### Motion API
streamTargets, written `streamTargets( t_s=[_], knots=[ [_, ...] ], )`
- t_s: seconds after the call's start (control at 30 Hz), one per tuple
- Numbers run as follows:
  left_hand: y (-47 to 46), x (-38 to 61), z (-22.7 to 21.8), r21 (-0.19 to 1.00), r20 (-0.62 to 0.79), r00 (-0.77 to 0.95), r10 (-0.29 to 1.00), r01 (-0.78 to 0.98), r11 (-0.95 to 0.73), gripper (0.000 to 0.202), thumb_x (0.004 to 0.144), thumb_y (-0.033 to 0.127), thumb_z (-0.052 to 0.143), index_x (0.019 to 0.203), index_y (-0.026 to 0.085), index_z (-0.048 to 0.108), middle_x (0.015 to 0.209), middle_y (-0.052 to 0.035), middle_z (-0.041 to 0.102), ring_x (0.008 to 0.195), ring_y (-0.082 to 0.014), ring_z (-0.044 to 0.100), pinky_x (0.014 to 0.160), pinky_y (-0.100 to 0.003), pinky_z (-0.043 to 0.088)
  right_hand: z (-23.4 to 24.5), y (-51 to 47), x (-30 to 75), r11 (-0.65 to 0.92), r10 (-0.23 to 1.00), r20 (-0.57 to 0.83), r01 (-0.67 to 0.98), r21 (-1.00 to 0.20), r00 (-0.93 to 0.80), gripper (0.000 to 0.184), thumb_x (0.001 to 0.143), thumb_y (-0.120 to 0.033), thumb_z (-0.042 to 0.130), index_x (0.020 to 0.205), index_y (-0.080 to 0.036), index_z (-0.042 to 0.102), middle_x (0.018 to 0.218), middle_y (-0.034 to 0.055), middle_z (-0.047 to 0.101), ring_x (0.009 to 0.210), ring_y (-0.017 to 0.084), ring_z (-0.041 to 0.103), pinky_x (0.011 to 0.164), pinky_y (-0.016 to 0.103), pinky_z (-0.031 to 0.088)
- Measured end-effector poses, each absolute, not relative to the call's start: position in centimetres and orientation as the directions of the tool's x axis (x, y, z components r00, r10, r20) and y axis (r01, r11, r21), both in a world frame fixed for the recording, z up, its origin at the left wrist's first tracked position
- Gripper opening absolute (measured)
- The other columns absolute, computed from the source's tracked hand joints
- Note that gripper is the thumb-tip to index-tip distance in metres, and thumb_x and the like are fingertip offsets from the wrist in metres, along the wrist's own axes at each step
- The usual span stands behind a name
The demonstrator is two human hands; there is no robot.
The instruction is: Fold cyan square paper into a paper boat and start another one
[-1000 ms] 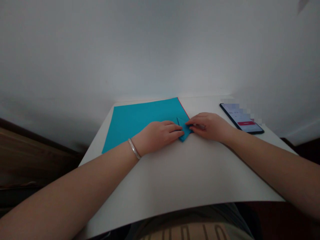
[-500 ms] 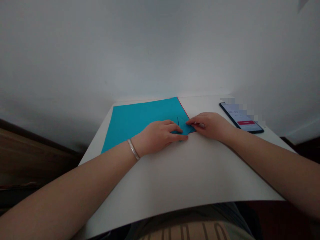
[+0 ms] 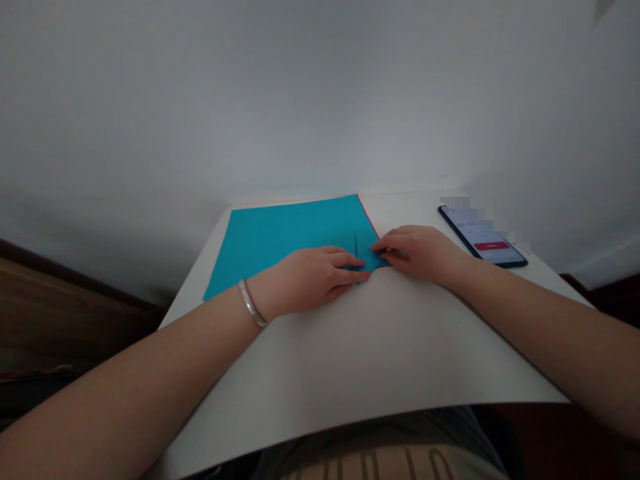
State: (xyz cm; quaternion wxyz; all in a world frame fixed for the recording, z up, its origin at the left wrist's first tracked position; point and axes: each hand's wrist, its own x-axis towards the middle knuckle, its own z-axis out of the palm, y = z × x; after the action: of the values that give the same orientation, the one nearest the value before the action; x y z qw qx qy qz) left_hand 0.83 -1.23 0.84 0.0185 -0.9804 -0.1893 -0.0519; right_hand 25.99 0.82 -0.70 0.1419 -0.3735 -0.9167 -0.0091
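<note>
A small folded piece of blue paper (image 3: 369, 257) lies on the white table (image 3: 380, 347), at the near right corner of a large blue sheet (image 3: 290, 237). My left hand (image 3: 313, 277), with a silver bangle on the wrist, presses its fingers flat on the small piece's left side. My right hand (image 3: 423, 252) pinches the small piece's right edge with its fingertips. Most of the folded piece is hidden under my fingers.
A smartphone (image 3: 483, 237) with a lit screen lies at the table's far right. A thin red edge shows along the large sheet's right side. A white wall stands behind the table, and dark wood floor shows at the left.
My left hand slid slightly back toward me and to the left over the folded piece. The small piece now lies flatter. My right hand stayed almost in place.
</note>
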Motion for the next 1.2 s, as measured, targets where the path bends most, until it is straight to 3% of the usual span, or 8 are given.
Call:
streamTargets(
  t_s=[0.2, 0.4, 0.63, 0.87, 1.0, 1.2],
  knots=[
    [-1.7, 1.0, 1.6, 0.02, -0.052, 0.899, 0.435, 0.437, -0.899, 0.048, 0.093, 0.034, 0.051, 0.139, 0.024, 0.043, 0.148, -0.0074, 0.04, 0.135, -0.0228, 0.038, 0.109, -0.036, 0.035, -1.1, 1.1, 26.2, 0.733, 0.658, 0.298, 0.679, -0.043, -0.691, 0.032, 0.088, -0.023, 0.048, 0.113, -0.019, 0.068, 0.107, 0.0079, 0.069, 0.097, 0.022, 0.063, 0.086, 0.034, 0.049],
    [-1.6, 0.9, 1.7, 0.04, -0.137, 0.884, 0.446, 0.455, -0.89, 0.053, 0.093, 0.043, 0.047, 0.143, 0.025, 0.038, 0.153, -0.0091, 0.03, 0.142, -0.028, 0.021, 0.113, -0.044, 0.025, -1.4, 0.8, 26.1, 0.749, 0.633, 0.318, 0.662, -0.02, -0.706, 0.034, 0.09, -0.024, 0.046, 0.114, -0.016, 0.068, 0.11, 0.0119, 0.066, 0.1, 0.024, 0.058, 0.089, 0.037, 0.046],
    [-1.3, 1.0, 1.9, 0.051, -0.13, 0.89, 0.438, 0.447, -0.893, 0.051, 0.093, 0.045, 0.047, 0.141, 0.027, 0.041, 0.152, -0.0075, 0.033, 0.141, -0.0266, 0.025, 0.113, -0.042, 0.025, -0.8, 0.2, 25.1, 0.709, 0.658, 0.247, 0.696, 0.113, -0.711, 0.04, 0.094, -0.033, 0.038, 0.121, -0.016, 0.063, 0.11, 0.0143, 0.061, 0.095, 0.026, 0.056, 0.082, 0.039, 0.044],
    [-1.3, 1.1, 1.8, 0.092, -0.069, 0.899, 0.432, 0.437, -0.895, 0.049, 0.09, 0.039, 0.054, 0.137, 0.025, 0.047, 0.15, -0.009, 0.036, 0.139, -0.0281, 0.03, 0.112, -0.042, 0.029, -0.8, 0.6, 23.6, 0.605, 0.767, 0.207, 0.792, 0.084, -0.608, 0.046, 0.094, -0.037, 0.036, 0.134, -0.021, 0.052, 0.111, 0.0133, 0.057, 0.086, 0.023, 0.058, 0.071, 0.034, 0.043],
    [-1.4, 1.1, 1.8, 0.097, -0.041, 0.904, 0.425, 0.427, -0.899, 0.048, 0.09, 0.037, 0.055, 0.136, 0.025, 0.049, 0.147, -0.0095, 0.04, 0.137, -0.0282, 0.034, 0.111, -0.042, 0.031, -0.4, 0.4, 23.9, 0.629, 0.754, 0.181, 0.774, 0.073, -0.631, 0.043, 0.093, -0.036, 0.038, 0.129, -0.019, 0.057, 0.113, 0.0148, 0.058, 0.092, 0.024, 0.059, 0.076, 0.035, 0.045],
    [-1.5, 1.1, 1.9, 0.082, -0.067, 0.895, 0.442, 0.446, -0.891, 0.049, 0.091, 0.039, 0.053, 0.138, 0.027, 0.046, 0.147, -0.0074, 0.041, 0.138, -0.0263, 0.033, 0.11, -0.04, 0.032, 1.1, 0.1, 25.8, 0.756, 0.64, 0.082, 0.645, 0.116, -0.764, 0.035, 0.088, -0.028, 0.048, 0.113, -0.013, 0.068, 0.117, 0.0159, 0.064, 0.104, 0.028, 0.06, 0.091, 0.042, 0.046]
  ],
)
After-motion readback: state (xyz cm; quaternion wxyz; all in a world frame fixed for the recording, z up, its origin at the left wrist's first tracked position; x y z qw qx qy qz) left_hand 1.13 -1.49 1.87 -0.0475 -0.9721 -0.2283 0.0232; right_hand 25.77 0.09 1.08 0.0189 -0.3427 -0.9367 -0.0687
